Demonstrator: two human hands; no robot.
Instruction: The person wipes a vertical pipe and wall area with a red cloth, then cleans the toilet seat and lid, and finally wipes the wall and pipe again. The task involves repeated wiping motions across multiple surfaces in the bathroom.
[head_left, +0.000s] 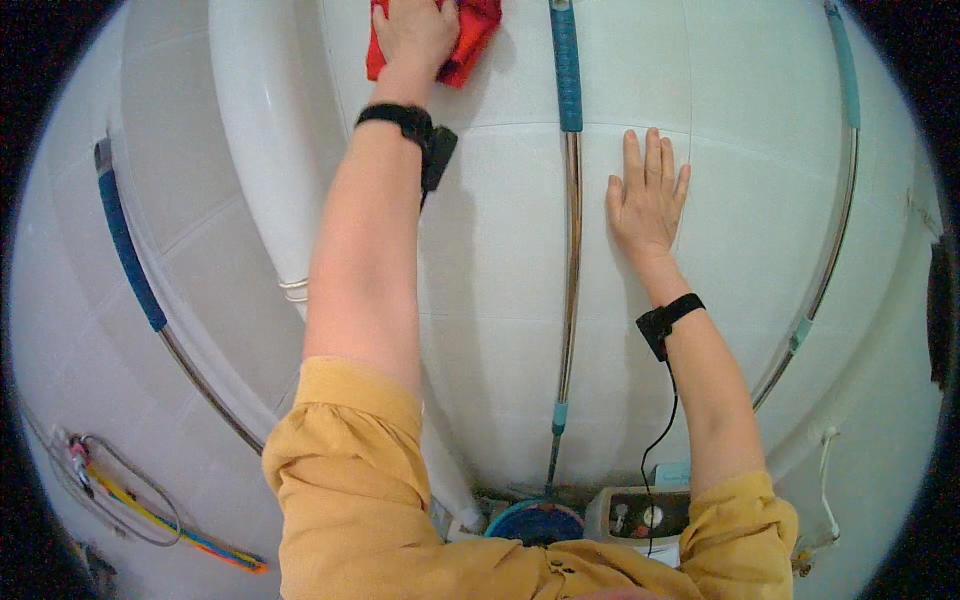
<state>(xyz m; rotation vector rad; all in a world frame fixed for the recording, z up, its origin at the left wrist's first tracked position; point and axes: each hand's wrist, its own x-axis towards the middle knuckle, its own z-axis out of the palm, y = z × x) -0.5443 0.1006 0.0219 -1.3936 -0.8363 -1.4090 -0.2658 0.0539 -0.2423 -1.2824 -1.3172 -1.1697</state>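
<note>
My left hand (421, 34) presses a red cloth (476, 37) against the white tiled wall (510, 225) at the top of the view. The cloth is bunched around the fingers, and its upper part is cut off by the picture's edge. Lower and to the right, my right hand (651, 199) lies flat on the same wall with its fingers spread and holds nothing. Between the two hands, a metal pole (572, 247) with a teal grip (567, 71) hangs down the wall. Black straps with small devices are around both wrists.
A thick white pipe (259, 112) runs beside my left forearm. Other poles hang at the left (131, 251) and right (844, 202). Below are a blue basin (534, 523), an appliance with knobs (641, 514), and a tap with a colored hose (142, 510).
</note>
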